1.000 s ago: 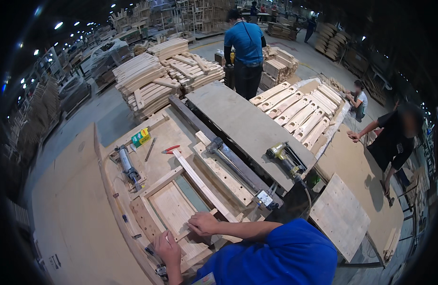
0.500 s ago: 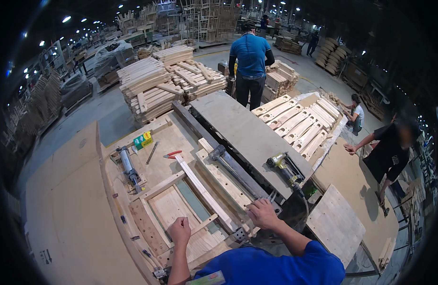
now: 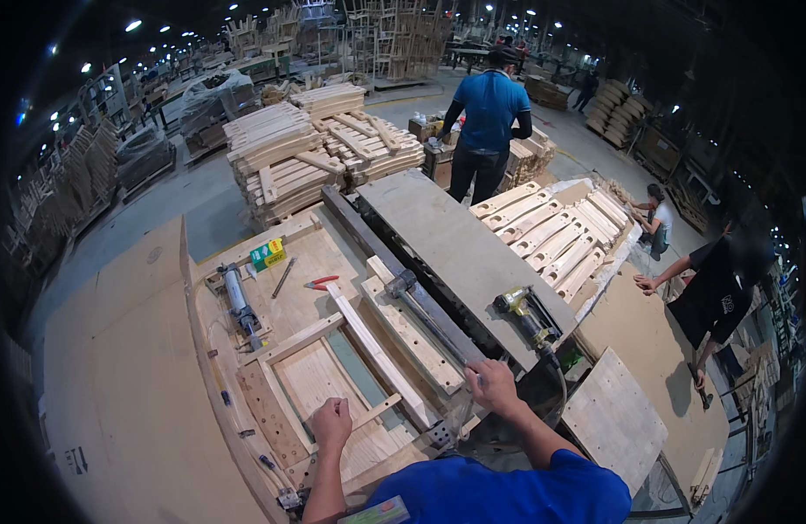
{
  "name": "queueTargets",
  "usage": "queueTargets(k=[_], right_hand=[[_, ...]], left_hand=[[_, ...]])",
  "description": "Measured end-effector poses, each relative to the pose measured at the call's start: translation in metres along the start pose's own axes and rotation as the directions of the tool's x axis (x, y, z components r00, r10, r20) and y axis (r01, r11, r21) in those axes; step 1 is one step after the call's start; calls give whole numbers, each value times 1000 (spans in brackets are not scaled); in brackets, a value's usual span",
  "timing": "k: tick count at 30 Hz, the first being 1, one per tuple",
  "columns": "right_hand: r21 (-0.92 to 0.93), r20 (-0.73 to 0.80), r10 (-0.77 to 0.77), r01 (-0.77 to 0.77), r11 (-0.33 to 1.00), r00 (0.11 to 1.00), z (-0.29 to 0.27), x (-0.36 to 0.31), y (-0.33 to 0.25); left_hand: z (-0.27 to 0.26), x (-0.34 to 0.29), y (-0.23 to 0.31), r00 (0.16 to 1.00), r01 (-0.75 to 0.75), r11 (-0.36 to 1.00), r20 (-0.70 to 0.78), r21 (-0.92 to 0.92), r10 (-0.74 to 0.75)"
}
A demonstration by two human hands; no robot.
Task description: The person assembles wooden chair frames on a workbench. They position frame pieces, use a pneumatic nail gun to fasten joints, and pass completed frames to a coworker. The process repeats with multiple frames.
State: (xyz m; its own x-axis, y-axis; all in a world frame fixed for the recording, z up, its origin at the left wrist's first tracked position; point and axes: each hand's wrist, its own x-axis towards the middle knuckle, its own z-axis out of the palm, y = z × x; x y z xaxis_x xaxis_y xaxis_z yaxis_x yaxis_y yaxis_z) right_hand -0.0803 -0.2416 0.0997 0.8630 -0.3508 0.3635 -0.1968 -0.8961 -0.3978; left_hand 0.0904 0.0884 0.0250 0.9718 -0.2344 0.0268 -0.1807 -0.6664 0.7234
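My left hand [image 3: 331,423] is closed, fingers curled in, above a rectangular wooden frame [image 3: 303,340] in the bench jig; whatever it may hold is hidden. My right hand [image 3: 492,386] is curled at the near end of a hammer's handle, though its fingertips are partly covered. The hammer's dark head [image 3: 401,282] rests farther off, over a pale drilled block [image 3: 413,336] beside the long dark rail. A light wooden strip [image 3: 377,354] runs between my hands along the frame's right side.
Red-handled pliers [image 3: 322,282], a metal rod [image 3: 282,279], a green-yellow box [image 3: 267,253] and a pneumatic cylinder [image 3: 239,297] lie at the left. A nail gun [image 3: 527,316] sits on the grey board [image 3: 455,231]. Stacked wooden parts and several people surround the bench.
My right hand has shifted slightly up and closed more around the hammer handle's end. My left hand stays nearly still. The person in the blue shirt has turned a little.
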Motion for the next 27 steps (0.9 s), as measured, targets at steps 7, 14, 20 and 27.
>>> queueTargets(k=[7,14,20,27], right_hand=[[93,83,-57,50,994,995,12,-4,-25],[163,265,-54,10,987,963,18,14,-48],[10,319,97,-106,994,943,60,86,-44],[-70,317,288,-280,957,904,140,138,-41]], left_hand=[[2,-1,-14,1000,-21,998,11,54,21],[-2,-2,-17,997,76,997,24,4,-76],[-4,2,-8,996,78,997,51,25,-79],[1,6,-4,998,65,997,17,-39,-64]])
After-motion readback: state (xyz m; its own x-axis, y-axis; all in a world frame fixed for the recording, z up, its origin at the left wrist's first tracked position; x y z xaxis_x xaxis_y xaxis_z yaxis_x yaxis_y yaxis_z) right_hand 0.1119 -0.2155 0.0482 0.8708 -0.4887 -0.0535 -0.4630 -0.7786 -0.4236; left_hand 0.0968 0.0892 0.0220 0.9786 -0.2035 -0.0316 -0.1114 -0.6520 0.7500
